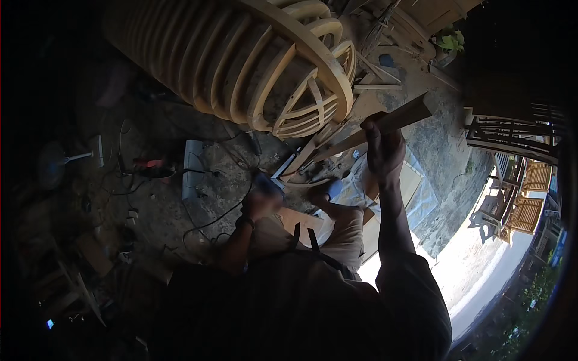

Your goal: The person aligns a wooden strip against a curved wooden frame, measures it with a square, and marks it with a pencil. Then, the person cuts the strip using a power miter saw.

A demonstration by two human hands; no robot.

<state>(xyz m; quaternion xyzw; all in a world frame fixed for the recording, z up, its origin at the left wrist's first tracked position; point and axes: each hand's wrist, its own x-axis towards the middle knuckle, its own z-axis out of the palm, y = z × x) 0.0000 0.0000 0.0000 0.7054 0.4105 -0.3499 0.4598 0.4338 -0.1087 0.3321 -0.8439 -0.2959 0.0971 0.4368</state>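
Two hands (385, 149) show, the right gripping a wooden board (408, 115).

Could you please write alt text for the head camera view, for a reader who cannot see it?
A person's right hand grips a long wooden board above a cluttered floor. The blurred left hand is low beside a leg. Ahead is a large, curved, ribbed wooden frame; slatted wooden furniture stands in sunlight at far right.
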